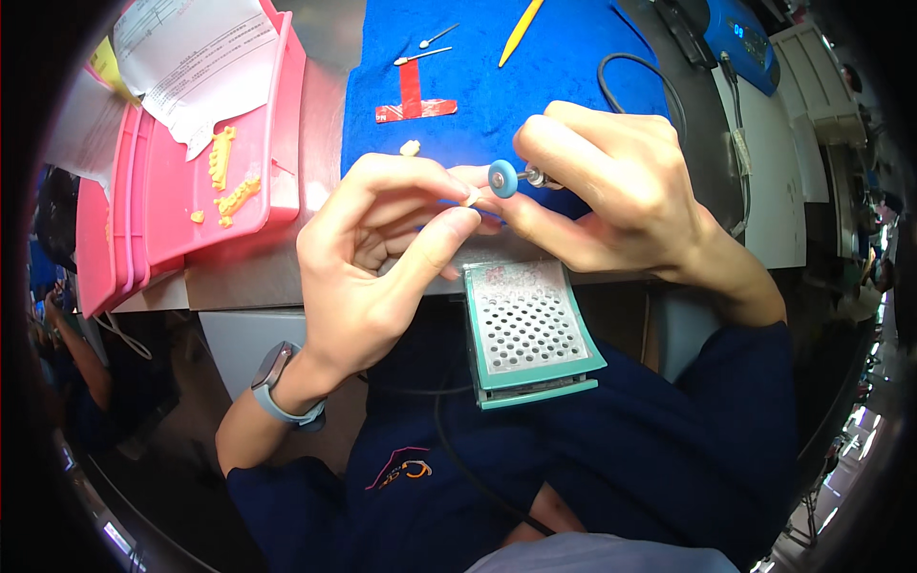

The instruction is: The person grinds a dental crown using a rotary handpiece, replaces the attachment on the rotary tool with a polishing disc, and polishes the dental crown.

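My left hand [368, 263] pinches a small tooth-coloured dental crown [472, 198] between thumb and fingertips. Closed around a rotary handpiece, my right hand [616, 181] holds it with a blue polishing wheel [502, 179] on its shank. The wheel is just right of and slightly above the crown; whether they touch I cannot tell. Most of the handpiece body is hidden by my right fingers. Beyond my left hand, another small cream piece [410, 148], shaped like a crown, lies at the edge of the blue cloth [564, 86].
Two shanked bits [423, 57], red tape [411, 95] and a yellow stick [521, 33] lie on the cloth. At left, a pink tray [287, 124] holds papers and yellow dental models [221, 158]. A green perforated box [530, 329] juts toward me. A blue control unit [740, 43] stands far right.
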{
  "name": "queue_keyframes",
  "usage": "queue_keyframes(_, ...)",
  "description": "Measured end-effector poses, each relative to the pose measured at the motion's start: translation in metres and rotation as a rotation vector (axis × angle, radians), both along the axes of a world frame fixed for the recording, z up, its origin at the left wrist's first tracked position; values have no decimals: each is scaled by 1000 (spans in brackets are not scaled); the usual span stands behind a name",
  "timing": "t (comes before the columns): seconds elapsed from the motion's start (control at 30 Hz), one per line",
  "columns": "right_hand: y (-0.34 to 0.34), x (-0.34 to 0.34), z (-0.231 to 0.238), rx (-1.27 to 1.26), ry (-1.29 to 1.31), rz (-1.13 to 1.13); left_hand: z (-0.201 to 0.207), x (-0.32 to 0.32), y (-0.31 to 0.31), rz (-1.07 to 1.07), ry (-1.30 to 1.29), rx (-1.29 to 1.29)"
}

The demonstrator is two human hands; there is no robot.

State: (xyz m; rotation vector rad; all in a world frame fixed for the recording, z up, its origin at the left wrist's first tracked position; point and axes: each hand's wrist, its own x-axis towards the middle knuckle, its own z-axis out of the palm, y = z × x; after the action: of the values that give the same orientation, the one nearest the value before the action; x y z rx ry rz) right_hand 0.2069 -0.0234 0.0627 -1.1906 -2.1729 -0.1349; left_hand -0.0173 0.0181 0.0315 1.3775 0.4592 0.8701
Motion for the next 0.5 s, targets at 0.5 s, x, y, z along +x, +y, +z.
queue_keyframes(0.5, -2, 1, 2, -12, -41, 8, 5, 0, 1, 55, 97, -51)
